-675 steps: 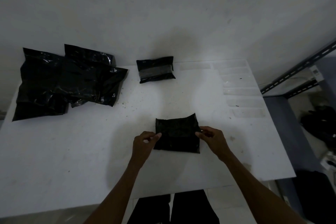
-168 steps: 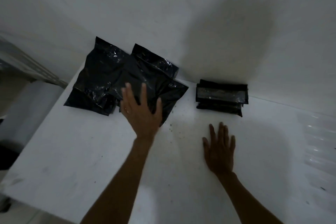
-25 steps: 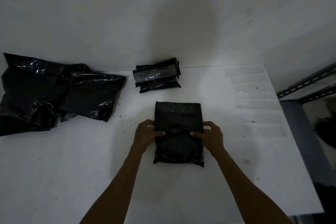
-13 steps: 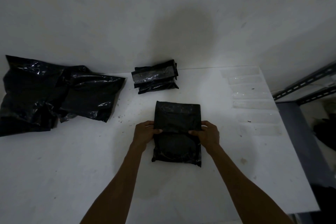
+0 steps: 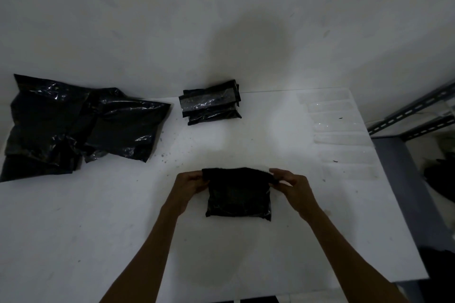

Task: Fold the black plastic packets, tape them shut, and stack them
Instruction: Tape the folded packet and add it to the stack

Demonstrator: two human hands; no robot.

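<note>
Black packet (image 5: 238,198), top now folded up, left hand (image 5: 188,184), right hand (image 5: 291,186) pinching its corners

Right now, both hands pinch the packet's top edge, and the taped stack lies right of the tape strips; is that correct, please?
Not quite: the head view shows the stack left of the strips. The left hand and right hand do pinch the packet at its top edge.
</note>
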